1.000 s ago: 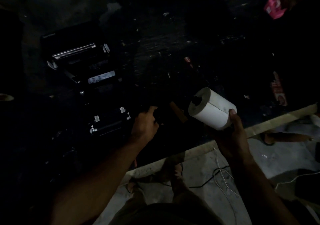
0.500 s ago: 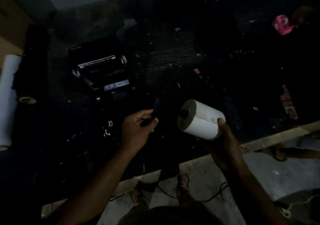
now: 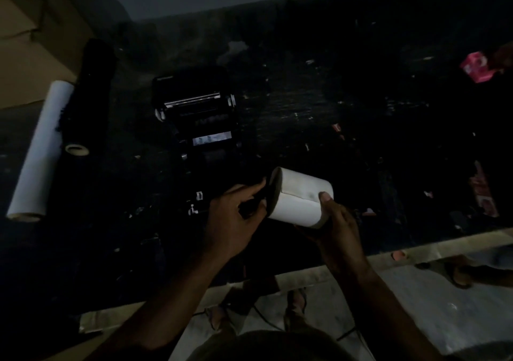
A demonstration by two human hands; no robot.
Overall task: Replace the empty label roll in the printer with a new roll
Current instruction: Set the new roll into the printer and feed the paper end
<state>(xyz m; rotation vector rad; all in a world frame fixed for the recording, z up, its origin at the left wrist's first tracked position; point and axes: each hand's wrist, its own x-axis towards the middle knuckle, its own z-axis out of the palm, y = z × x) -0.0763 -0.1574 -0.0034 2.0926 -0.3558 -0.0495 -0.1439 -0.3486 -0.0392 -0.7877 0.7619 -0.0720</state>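
A white label roll (image 3: 301, 197) is held above the dark table, its axis tilted left to right. My right hand (image 3: 334, 223) grips its right end from below, thumb on top. My left hand (image 3: 236, 215) holds a small black part (image 3: 254, 204) against the roll's left end, at the core. The black label printer (image 3: 198, 122) stands open behind the hands, lid tipped back, with a shiny metal bar across it. The scene is very dark and the printer's inside is hard to make out.
A long white paper roll (image 3: 39, 149) and a black roll (image 3: 88, 97) lie at the left. A cardboard box (image 3: 25, 33) sits at the far left. A pink packet (image 3: 476, 66) lies far right. The table's pale front edge (image 3: 416, 252) runs below my hands; cables lie on the floor.
My left hand picked up the small black part and brought it to the roll's left end. The roll moved left toward it. The camera view shifted, revealing the rolls at the left.
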